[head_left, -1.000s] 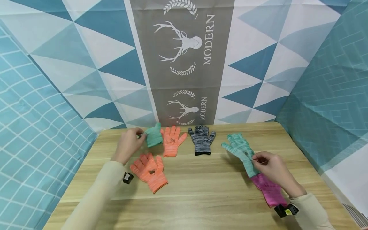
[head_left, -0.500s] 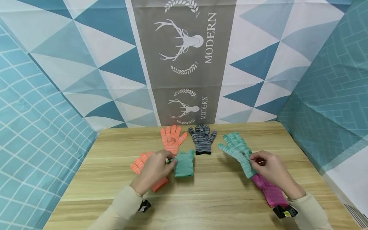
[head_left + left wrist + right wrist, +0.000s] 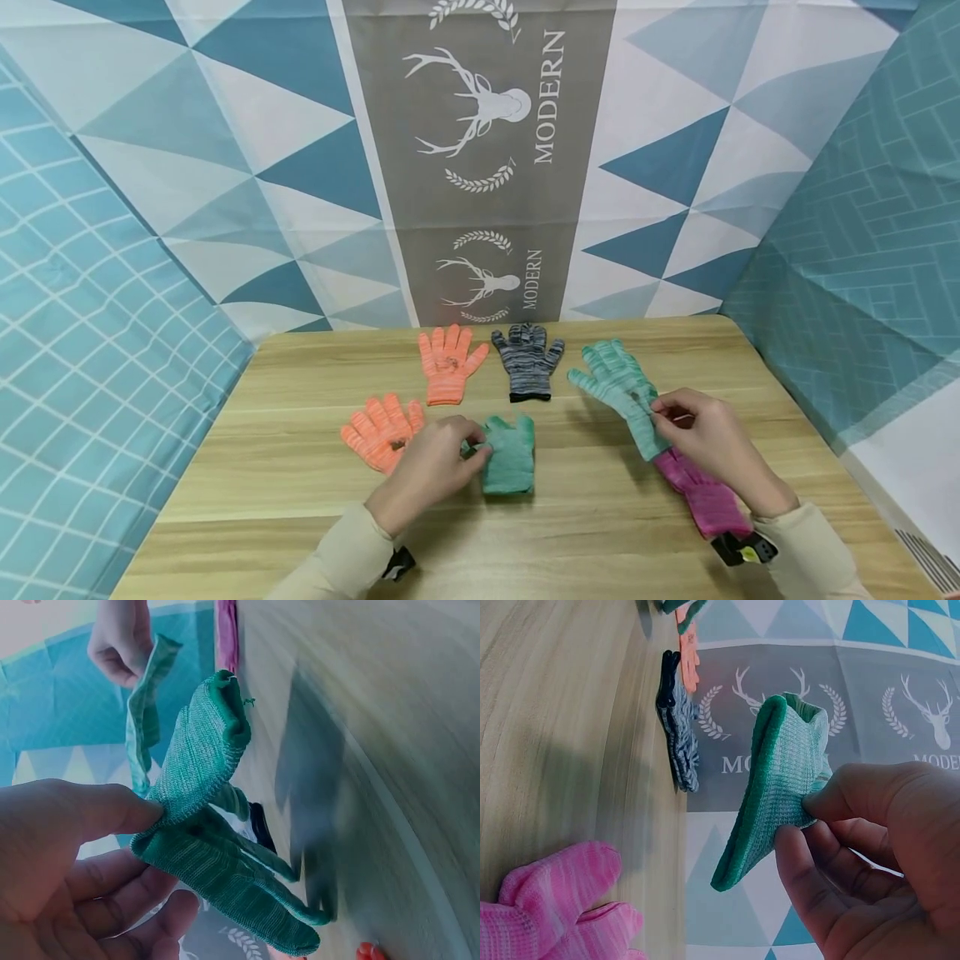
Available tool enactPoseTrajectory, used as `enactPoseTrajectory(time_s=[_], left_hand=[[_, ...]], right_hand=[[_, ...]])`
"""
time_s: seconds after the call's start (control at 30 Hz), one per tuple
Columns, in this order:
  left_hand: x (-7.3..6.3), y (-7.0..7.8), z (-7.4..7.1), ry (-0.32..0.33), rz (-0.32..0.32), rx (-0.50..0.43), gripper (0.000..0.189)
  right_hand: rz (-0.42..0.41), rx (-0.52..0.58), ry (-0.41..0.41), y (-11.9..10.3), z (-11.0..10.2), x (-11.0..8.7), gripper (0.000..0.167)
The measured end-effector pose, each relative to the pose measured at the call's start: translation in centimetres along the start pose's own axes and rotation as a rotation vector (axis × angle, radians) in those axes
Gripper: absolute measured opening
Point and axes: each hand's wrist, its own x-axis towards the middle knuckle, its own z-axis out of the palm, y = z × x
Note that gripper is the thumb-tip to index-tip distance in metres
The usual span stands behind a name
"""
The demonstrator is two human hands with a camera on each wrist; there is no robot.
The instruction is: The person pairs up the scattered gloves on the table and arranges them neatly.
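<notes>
My left hand pinches a green knit glove by its edge, above the middle of the table. In the left wrist view that glove hangs with its cuff upward and its fingers drooping down. On the right side, my right hand holds a second green glove between thumb and fingers, its fingers pointing to the back left. The right wrist view shows the cuff of this glove raised off the table. A pink glove lies beneath my right hand, partly covered.
An orange glove and a grey-black glove lie flat along the back edge. Another orange glove lies at the left, partly behind my left hand. A patterned cloth hangs behind the wooden table.
My left hand has carried its green glove from the back left, to the right and nearer, in front of the grey-black glove. My right hand has barely moved.
</notes>
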Motion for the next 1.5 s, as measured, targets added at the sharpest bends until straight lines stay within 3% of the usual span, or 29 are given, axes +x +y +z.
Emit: enactPoseTrajectory(time_s=[0.6,0.73,1.07,1.33,1.5], left_hand=[[-0.8,1.7,0.9,0.045,0.091,-0.018,0.007],[-0.9,1.8,1.3,0.053,0.084,-0.025,0.007],[-1.4,2.0,2.3,-0.010,0.053,-0.083,0.007],[-1.8,2.1,3.3,-0.096,0.040,-0.079,0.007],[-2.1,1.9,4.3,-0.111,0.038,-0.074,0.008]], right_hand=[[-0.031,0.025,0.050,0.1,0.2,-0.4,0.017],[-0.019,0.047,0.054,0.0,0.3,-0.7,0.017],[0.011,0.090,0.069,-0.5,0.5,-1.6,0.018],[0.022,0.110,0.082,-0.8,0.8,-2.0,0.018],[0.051,0.138,0.087,-1.0,0.9,-2.3,0.016]])
